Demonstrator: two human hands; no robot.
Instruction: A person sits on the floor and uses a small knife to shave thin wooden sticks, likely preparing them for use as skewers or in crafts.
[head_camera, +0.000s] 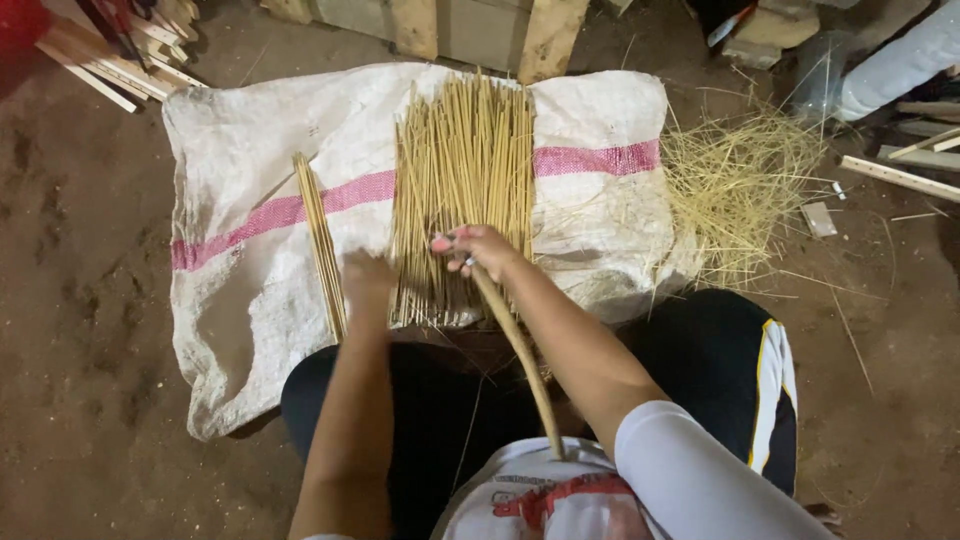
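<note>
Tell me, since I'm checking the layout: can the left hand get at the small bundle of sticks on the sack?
Probably yes: the left hand rests right beside the small bundle on the sack, with nothing between them.

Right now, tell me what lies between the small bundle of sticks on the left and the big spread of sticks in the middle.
In the head view, only bare white sack with its pink stripe lies between the small bundle and the big spread; the left hand sits at the gap's near end.

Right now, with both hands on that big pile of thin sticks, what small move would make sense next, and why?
Probably lift a few sticks out with the right hand and lay them on the small bundle at the left. The right hand's fingers rest on the large stick pile, the left hand steadies its near edge, and the small bundle lies apart on the white sack.
</note>
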